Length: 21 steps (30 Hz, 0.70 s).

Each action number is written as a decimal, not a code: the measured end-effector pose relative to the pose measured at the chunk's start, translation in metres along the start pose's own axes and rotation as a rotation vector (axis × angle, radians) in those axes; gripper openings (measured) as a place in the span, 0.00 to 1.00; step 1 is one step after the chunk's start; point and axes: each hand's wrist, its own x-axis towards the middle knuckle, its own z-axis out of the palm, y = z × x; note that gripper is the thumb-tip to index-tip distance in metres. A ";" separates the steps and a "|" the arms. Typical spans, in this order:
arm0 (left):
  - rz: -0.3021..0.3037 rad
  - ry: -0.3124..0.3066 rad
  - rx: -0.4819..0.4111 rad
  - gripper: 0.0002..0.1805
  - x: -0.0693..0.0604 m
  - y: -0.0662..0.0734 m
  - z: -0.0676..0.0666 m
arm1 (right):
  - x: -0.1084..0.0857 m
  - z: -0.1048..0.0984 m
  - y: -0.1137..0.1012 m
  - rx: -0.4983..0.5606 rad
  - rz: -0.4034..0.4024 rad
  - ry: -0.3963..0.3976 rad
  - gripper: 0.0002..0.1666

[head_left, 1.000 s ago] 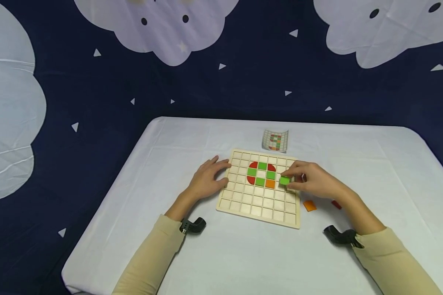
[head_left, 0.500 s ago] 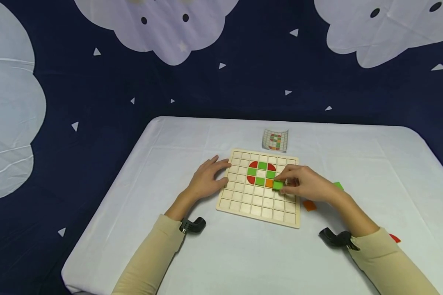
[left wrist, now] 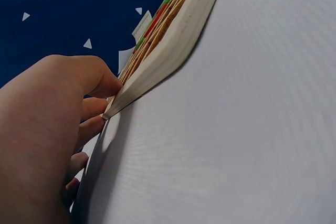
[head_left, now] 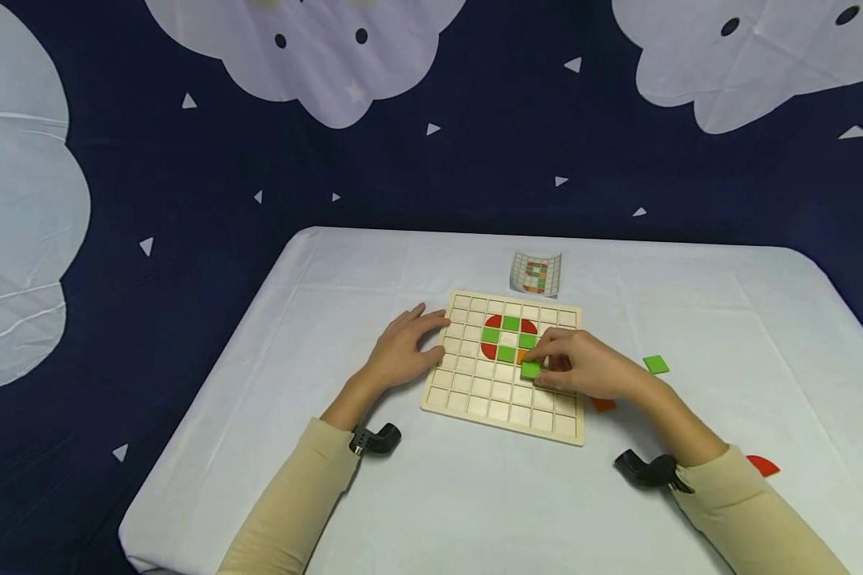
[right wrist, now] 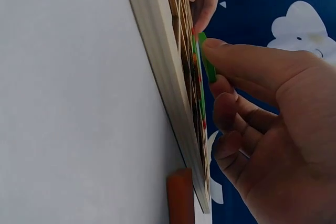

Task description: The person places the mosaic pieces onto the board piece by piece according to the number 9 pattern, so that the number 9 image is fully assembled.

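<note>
I have the right hand (head_left: 595,367) pinching a green tile (head_left: 530,370) over the board (head_left: 501,411), nearside of the ring of tiles (head_left: 507,354); the left hand (head_left: 403,347), thumb and fingers apart, touches the board's left edge. Going by the far card (head_left: 543,282), I judge the ring done and the near rows unfinished, with a green square (head_left: 656,364), orange square (head_left: 603,405) and red piece (head_left: 764,465) loose on the right of the desk (head_left: 431,511).

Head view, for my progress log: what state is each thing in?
Grid board, on table, partly filled
Inset pieces, in cells
Held green tile, pinched by right hand
Left hand, touching board edge
Loose green tile, lying flat
Loose orange tile, partly hidden
Red piece, partly hidden
Picture card, curved
</note>
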 end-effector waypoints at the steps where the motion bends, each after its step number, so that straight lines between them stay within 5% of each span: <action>1: -0.001 0.000 0.001 0.27 0.000 0.000 0.000 | 0.000 0.001 0.000 -0.001 -0.003 -0.003 0.18; 21: 0.009 0.001 -0.006 0.27 -0.001 0.000 -0.001 | 0.004 0.012 0.003 -0.026 -0.019 -0.004 0.19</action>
